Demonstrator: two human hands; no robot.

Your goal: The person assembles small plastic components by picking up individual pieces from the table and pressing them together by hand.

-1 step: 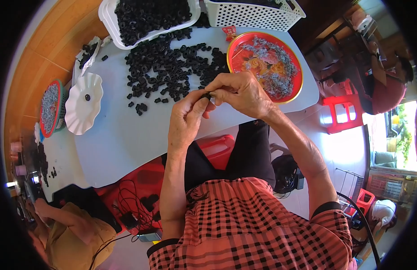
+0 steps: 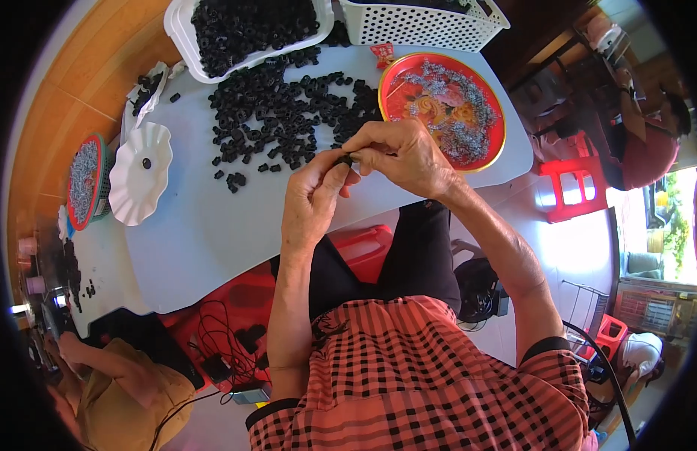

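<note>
Pale grey desk point(image 2: 213, 240), smooth and round-edged: my left hand point(image 2: 312, 201) and right hand point(image 2: 405, 154) pinch one small black ring point(image 2: 346, 159) between fingertips; matte black rings point(image 2: 281, 113) scattered beyond, glossy red tray point(image 2: 496, 113) right.

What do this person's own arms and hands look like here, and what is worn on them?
Both forearms are bare, and so are the left hand and right hand: no gloves, and no rings or watch that I can make out. Short sleeves of an orange-red and black checked shirt end near the elbows, each with a dark cuff band.
</note>
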